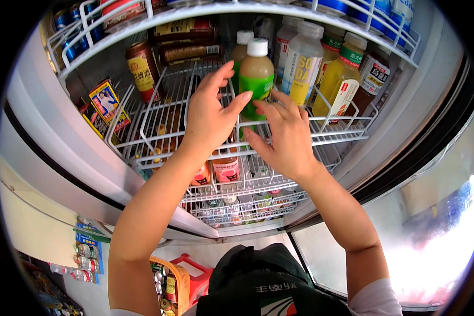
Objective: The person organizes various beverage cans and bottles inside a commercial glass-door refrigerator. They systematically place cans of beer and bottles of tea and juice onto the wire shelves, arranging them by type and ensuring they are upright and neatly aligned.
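Note:
A bottle with a white cap and green label [256,79] stands upright at the front of a white wire shelf [170,136] in an opened drinks fridge. My left hand [213,106] is at its left, fingers spread and thumb overlapping the label. On the other side, my right hand [286,136] has its fingertips against or just before the bottle's lower right; contact is hard to tell. Neither hand is closed around it. A similar bottle [243,38] is partly hidden behind. To the right stands a clear soda bottle [303,65], beside a bottle of yellow drink [339,83].
Brown beer cans [143,71] occupy the shelf's left, some lying down. Small yellow-and-black boxes [106,102] lean by the left wall. An upper shelf rim [237,7] curves overhead. Below are more bottles [226,169]. An orange basket of cans [181,282] sits on the floor.

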The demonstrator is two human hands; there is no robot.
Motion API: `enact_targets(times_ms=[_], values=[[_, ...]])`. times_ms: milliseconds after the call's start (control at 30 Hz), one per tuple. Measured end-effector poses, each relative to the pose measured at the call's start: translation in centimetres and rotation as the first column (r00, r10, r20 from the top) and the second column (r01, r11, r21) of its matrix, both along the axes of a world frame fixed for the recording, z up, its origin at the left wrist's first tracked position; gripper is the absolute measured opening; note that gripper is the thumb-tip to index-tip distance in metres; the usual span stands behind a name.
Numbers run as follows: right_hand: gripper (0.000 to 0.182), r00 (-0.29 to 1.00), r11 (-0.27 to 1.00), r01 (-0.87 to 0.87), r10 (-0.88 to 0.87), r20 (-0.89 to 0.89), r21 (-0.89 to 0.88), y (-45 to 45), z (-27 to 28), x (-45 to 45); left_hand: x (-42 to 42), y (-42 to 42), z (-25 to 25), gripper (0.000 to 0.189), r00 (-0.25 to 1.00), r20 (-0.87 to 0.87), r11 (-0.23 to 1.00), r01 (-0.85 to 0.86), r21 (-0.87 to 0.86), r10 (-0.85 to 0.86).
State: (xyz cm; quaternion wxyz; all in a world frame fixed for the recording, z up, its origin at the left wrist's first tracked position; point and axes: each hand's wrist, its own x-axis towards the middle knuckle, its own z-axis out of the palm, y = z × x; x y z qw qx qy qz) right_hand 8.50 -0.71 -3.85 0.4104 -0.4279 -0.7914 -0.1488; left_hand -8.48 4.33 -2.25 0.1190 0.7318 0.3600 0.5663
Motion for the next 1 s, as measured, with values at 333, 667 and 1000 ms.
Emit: enact_targets(times_ms=[333, 667, 1000], values=[[0.026, 0.9, 0.927, -0.258, 0.334, -0.28, 0.273, -3.1, -8.3, 2.1, -0.3, -7.9, -7.0, 0.027, 0.99, -0.007, 0.943, 0.136, 0.305, -0.141], [0.058, 0.695, 0.879, -0.378, 0.062, -0.716, -0.29, 3.8, -18.2, 0.0, 5.2, -9.2, -23.1, 0.079, 0.905, 0.378, 0.887, 0.329, -0.323, -0.198], [0.074, 0.913, 0.628, 0.023, -0.331, -0.24, -0.778, 11.4, -14.3, -2.2, 6.8, -7.2, -23.8, 0.087, 0.861, 0.456, 0.899, 0.363, -0.245, -0.223]])
